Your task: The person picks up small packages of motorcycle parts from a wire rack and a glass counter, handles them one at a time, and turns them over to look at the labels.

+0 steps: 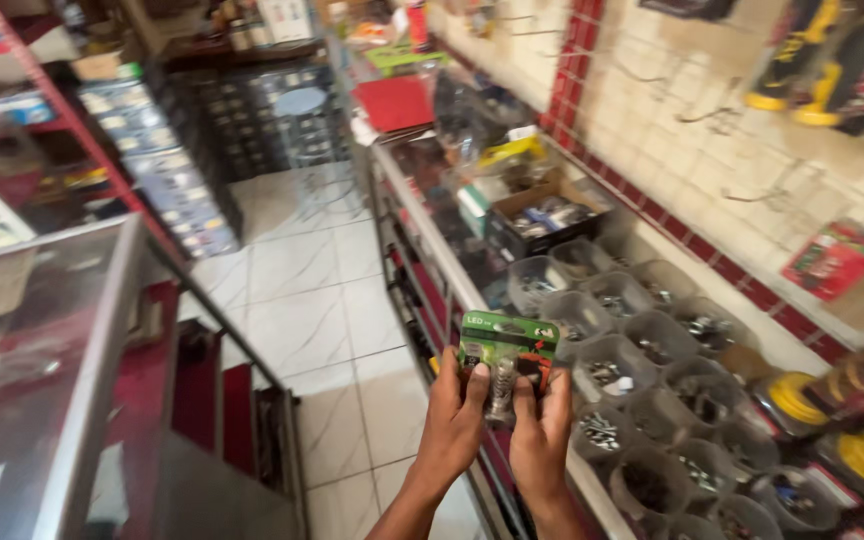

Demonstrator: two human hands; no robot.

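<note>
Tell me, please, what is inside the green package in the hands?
The green package, held by the left hand and right hand, shows a small bulb with a metal screw base. The thumbs cover its lower corners.

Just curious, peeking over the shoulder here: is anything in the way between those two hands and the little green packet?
Nothing visible. The left hand and right hand both hold the green blister pack directly, thumbs on its front, above the counter's edge. The clear plastic tubs of small metal parts lie beyond it, not between.

Open room is left above the white tiled floor (302, 300). The right is blocked by clear plastic tubs of small metal parts (642, 350), the left by a glass display case (62, 350).
</note>
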